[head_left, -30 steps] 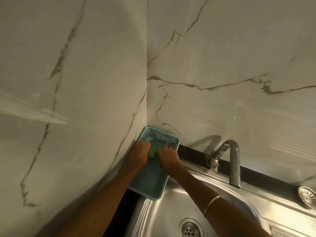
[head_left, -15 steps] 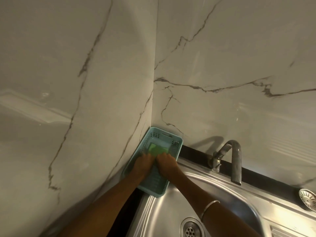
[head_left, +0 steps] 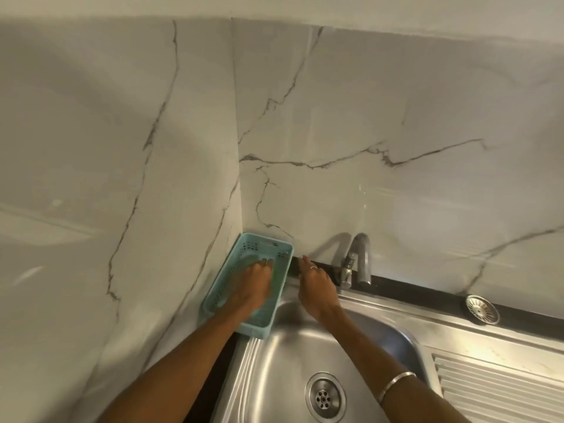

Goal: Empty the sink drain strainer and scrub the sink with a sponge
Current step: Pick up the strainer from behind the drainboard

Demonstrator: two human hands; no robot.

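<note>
The left hand [head_left: 254,282] lay palm-down inside the turquoise basket [head_left: 235,288] in the wall corner, fingers flat over a green sponge [head_left: 276,274] whose edge just peeked out, though whether it gripped the sponge could not be told. The right hand [head_left: 316,283] rested outside the basket on the steel sink [head_left: 274,355] rim, fingers loose and gripping nothing, near the tap [head_left: 358,257]. The drain strainer [head_left: 482,309] sat on the black ledge, well apart from the drain [head_left: 325,397].
</note>
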